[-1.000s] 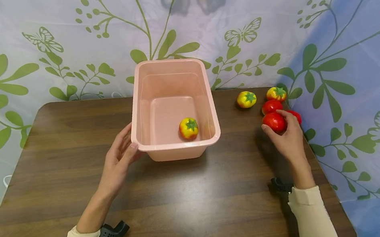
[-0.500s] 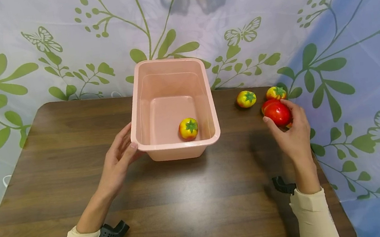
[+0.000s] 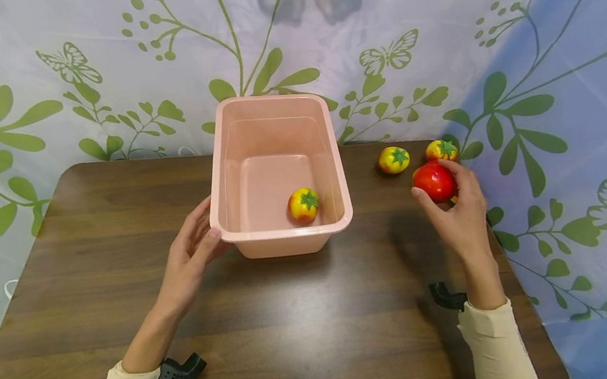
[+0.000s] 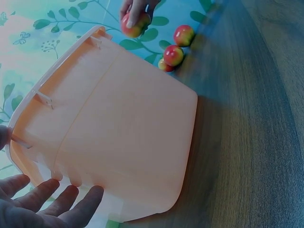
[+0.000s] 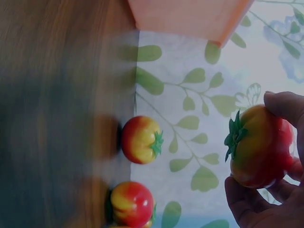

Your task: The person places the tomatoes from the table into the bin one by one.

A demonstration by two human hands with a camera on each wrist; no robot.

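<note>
My right hand (image 3: 461, 212) grips a red and yellow toy tomato (image 3: 433, 183) between thumb and fingers, raised above the table's right side. In the right wrist view that tomato (image 5: 261, 147) shows its green leafy top pointing left. My left hand (image 3: 187, 257) rests at the near left corner of a pink plastic bin (image 3: 283, 233), thumb at the rim; in the left wrist view its spread fingers (image 4: 88, 206) meet the outer wall. One toy tomato (image 3: 302, 206) lies inside the bin. The held tomato and right hand partly hide what lies beneath them.
Beyond the right hand, a yellow toy tomato (image 3: 394, 160) and another toy tomato (image 3: 441, 150) lie at the table's back right. The wooden table (image 3: 302, 345) ends there against a leaf-patterned cloth (image 3: 538, 117). The bin stands at the back edge.
My right hand has lifted a toy tomato from the cluster, first upward and right, then slightly left. The left hand and bin stay in place.
</note>
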